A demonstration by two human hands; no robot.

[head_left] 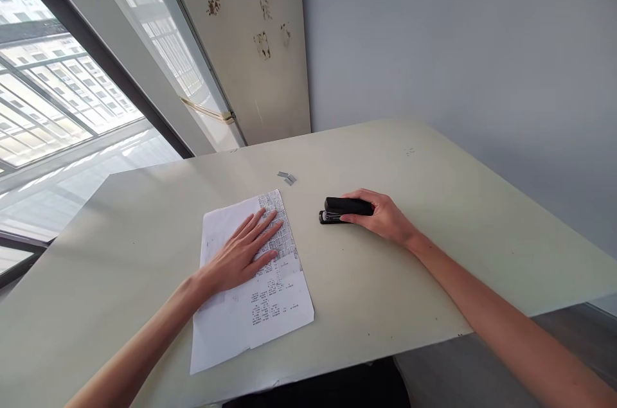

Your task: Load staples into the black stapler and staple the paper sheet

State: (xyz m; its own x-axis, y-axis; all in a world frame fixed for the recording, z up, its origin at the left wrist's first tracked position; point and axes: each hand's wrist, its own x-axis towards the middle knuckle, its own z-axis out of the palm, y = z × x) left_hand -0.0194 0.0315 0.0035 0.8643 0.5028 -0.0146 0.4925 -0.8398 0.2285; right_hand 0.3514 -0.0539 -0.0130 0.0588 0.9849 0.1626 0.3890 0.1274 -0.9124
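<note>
A printed sheet of paper (284, 305), perhaps more than one layer, lies on the pale table. My left hand (245, 247) rests flat on it with the fingers spread, covering part of the print. To the right of the paper, my right hand (383, 216) is wrapped around a black stapler (347, 205). The stapler sits on the table with its front end pointing left toward the paper, and its rear is hidden in my palm. Beyond the paper's top edge lie a few short strips of staples (288, 178).
The table (463, 254) spans most of the view, its far edge near a grey wall (457, 29). A cabinet-like panel with brown stains (270, 87) stands behind it. At the left is a window (58, 80) with railings outside. Dark clothing shows below the front edge.
</note>
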